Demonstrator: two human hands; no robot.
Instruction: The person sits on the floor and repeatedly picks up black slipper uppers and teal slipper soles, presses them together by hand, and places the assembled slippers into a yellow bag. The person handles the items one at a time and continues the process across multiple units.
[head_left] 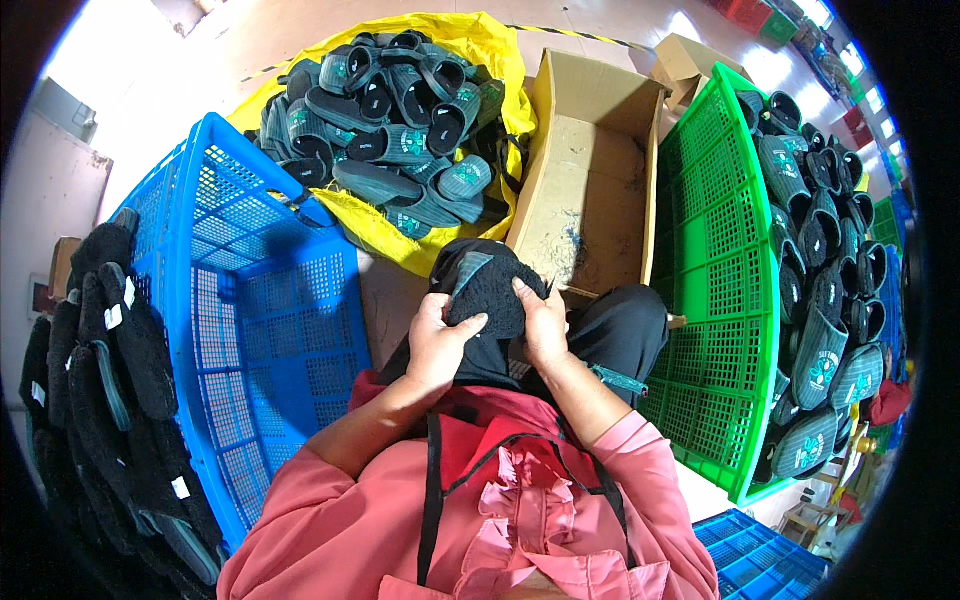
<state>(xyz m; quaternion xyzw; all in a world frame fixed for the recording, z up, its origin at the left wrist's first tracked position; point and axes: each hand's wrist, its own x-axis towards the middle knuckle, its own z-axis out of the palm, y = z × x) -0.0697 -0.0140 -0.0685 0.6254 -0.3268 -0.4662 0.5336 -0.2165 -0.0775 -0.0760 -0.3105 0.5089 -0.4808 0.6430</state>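
Observation:
A slipper (492,300) with a black fleecy surface and a strip of grey-green fabric lies over my lap, against my dark trousers. My left hand (440,338) grips its left edge, thumb pressed on the fleece. On the other side my right hand (543,322) holds its right edge, with the thumb on top and the fingers mostly out of sight underneath. The slipper's underside is hidden.
Ahead, a yellow sack (505,60) overflows with grey-green slippers (385,110). Right of it stands a cardboard box (590,190) with scraps inside. A blue crate (310,330) is on my left, beside black fleecy slippers (120,340). A green crate (715,280) stands right, near more slippers (822,340).

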